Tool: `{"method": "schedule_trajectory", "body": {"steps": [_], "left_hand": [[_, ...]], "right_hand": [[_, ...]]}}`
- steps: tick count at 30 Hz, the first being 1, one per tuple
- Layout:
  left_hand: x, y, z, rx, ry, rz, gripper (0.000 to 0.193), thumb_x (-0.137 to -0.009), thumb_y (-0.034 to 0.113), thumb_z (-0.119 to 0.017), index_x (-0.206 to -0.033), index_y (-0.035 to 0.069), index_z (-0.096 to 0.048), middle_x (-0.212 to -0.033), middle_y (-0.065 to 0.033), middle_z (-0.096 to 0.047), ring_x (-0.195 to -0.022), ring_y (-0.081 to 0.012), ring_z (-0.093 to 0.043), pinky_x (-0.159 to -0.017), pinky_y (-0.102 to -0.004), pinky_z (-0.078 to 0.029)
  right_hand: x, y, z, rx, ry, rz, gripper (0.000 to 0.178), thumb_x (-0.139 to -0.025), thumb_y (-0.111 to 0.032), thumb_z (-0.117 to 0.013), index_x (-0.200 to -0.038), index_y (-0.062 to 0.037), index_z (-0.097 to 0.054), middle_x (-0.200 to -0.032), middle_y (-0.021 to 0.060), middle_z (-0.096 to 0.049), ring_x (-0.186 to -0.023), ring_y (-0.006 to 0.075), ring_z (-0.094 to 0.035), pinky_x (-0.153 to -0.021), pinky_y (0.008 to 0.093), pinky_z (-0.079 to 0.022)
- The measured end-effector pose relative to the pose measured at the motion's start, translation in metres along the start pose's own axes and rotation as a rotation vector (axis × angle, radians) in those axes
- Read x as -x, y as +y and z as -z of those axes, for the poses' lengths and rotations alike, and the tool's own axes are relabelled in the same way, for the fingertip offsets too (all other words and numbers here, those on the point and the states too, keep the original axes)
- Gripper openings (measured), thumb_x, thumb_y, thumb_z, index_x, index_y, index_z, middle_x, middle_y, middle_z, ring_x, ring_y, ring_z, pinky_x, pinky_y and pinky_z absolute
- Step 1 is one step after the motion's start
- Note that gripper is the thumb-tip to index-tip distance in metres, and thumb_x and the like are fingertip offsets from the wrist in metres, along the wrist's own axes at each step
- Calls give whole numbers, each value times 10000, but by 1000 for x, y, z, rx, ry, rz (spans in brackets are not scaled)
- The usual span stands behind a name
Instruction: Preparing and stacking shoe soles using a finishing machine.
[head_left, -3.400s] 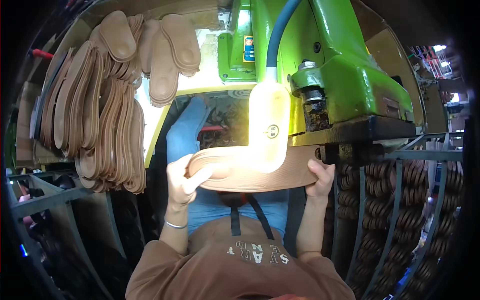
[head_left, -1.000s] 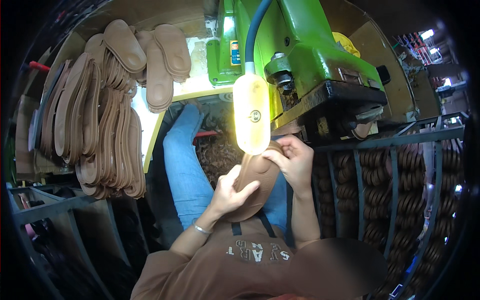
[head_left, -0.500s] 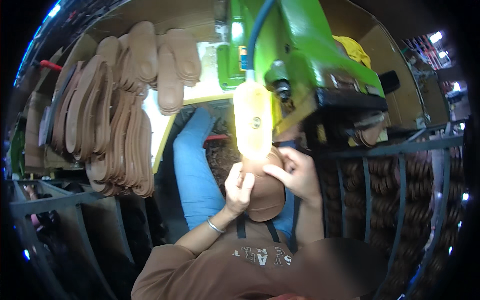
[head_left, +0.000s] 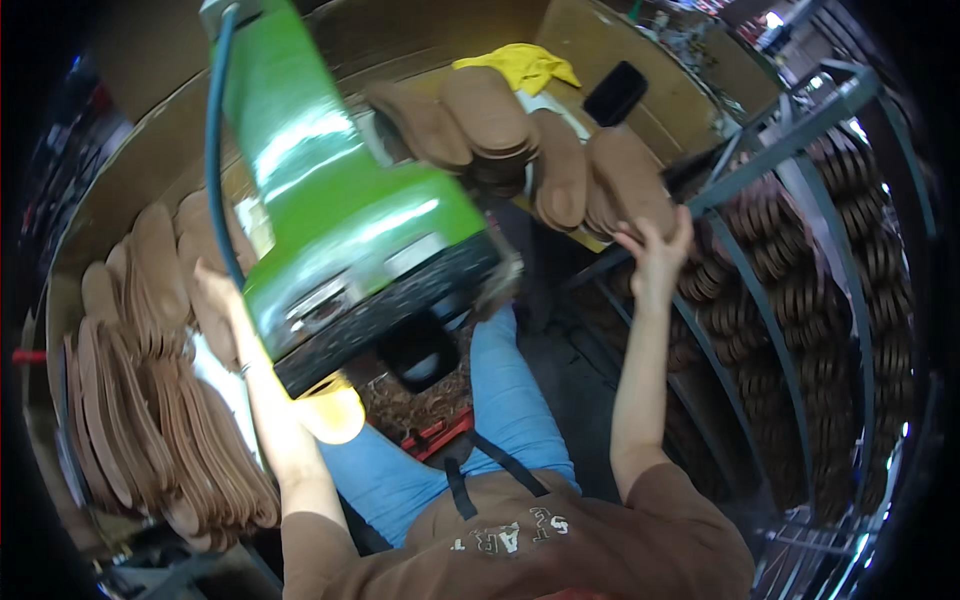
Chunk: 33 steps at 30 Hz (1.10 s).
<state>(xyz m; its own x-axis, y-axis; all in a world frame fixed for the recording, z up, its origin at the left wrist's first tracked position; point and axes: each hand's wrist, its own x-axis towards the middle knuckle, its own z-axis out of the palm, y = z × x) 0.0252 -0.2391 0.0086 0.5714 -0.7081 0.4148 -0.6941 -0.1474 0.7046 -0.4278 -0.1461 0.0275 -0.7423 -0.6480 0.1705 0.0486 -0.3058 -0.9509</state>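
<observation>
My right hand is at the near end of a brown shoe insole on the right-hand pile, its thumb and fingers closed about the edge. My left hand reaches along the left side of a green machine, over another brown insole among those on the left. Its fingers show too little to tell whether they grip. Below the machine head, a lit yellow lamp glows beside my left forearm.
Many insoles stand in rows at left within cardboard walls. More insole stacks, a yellow cloth and a black phone-like slab lie at far right. A metal rack of insoles stands at right. Brown scraps fill a bin between my legs.
My hands have parted from the brown piece held together under the lamp. The right went to the right pile, the left to the left insoles. The view has swung right.
</observation>
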Motion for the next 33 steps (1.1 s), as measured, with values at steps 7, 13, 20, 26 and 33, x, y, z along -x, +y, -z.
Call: {"method": "schedule_trajectory", "body": {"steps": [7,13,20,26,33], "left_hand": [[57,-23,77,775,308,-20,420,-786,39,-681,-1171,-14,-520,-1171,-175,-551,-1057,-262,-555,-871,-341,-496],[122,-13,131,743,543,90,387,-819,40,-609,-1172,-57,-484,-1154,-168,-528,-1033,-265,-554,-861,-330,-508],[191,-61,91,1328,-154,571,385,-897,138,-536,-1242,-25,-482,-1234,-159,-531,-1202,-233,-467,-999,-407,-397],[229,8,71,1059,-505,409,237,-865,44,-572,-1085,-41,-584,-1053,-96,-624,-980,-169,-588,-872,-289,-468],[237,45,79,1263,-1002,631,411,-808,127,-699,-1152,-44,-555,-1034,-101,-626,-899,-123,-596,-803,-274,-502]], "right_hand": [[-14,43,23,152,29,-92,593,-849,-93,-630,-1321,-2,-283,-862,145,-559,-530,167,-581,-418,285,-520],[-28,45,25,-45,93,-22,559,-890,-74,-560,-1333,-16,-224,-911,185,-541,-569,210,-602,-467,317,-552],[-21,52,22,239,113,-95,706,-892,-155,-595,-1379,-44,-96,-775,159,-569,-509,204,-583,-414,299,-501],[95,36,51,420,-933,-103,736,-752,-125,-752,-1352,-3,-343,-925,91,-636,-745,133,-606,-707,251,-499],[214,48,79,214,-1132,-764,453,-689,-68,-793,-1076,71,-603,-1018,97,-659,-914,145,-613,-830,280,-485]]}}
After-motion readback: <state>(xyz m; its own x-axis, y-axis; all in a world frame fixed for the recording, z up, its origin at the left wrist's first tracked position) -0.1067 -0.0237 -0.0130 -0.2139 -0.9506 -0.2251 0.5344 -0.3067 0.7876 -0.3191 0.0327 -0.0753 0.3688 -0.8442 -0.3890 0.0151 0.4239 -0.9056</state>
